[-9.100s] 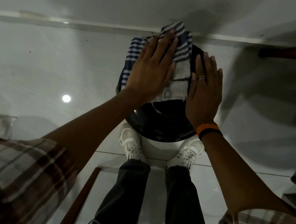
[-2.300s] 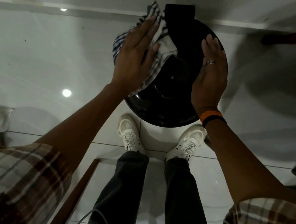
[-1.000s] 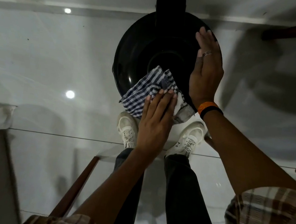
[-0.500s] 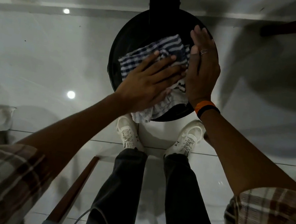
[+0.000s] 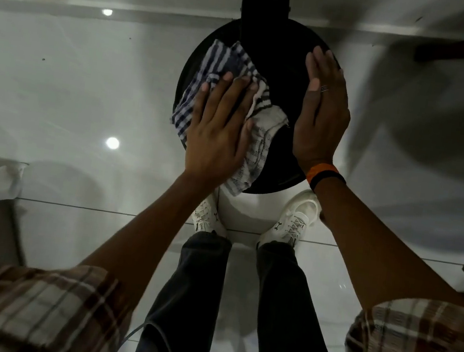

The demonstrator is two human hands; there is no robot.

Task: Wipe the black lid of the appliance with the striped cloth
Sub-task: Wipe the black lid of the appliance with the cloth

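Upper centre of the frame: one round black lid (image 5: pixel 282 73) on one appliance standing on the floor (image 5: pixel 76 72), seen from straight above.
Lid count: one, glossy and circular, with one dark rectangular tab (image 5: pixel 264 17) sticking out of its far edge toward the top of the frame.
Cloth count: one striped cloth (image 5: pixel 224 68), crumpled, lying on the left half of the lid.
Cloth axis: long axis runs from upper left to lower right; the blue-striped end points to the top of the frame, the pale end (image 5: pixel 254 155) hangs past the lid's lower edge.
Hands count: two, both bare, both flat on the lid.
Left hand (image 5: pixel 218 132): palm down on the cloth, fingers straight and together, pointing to the upper right; it presses the cloth against the lid, no closed grip around it.
Right hand (image 5: pixel 321 113): open and flat on the bare right side of the lid, fingers pointing up the frame, holding nothing; just beside the cloth's pale end.
Right-hand wear: one ring (image 5: pixel 324 89) and one orange-and-black wristband (image 5: pixel 325 176).
Shoes count: two white shoes (image 5: pixel 293 219), just below the lid, toes pointing up the frame.
Sleeves: two plaid sleeves (image 5: pixel 30 306) at the lower corners.
Floor: pale, glossy tiles with two bright light reflections (image 5: pixel 112 143) left of the lid.
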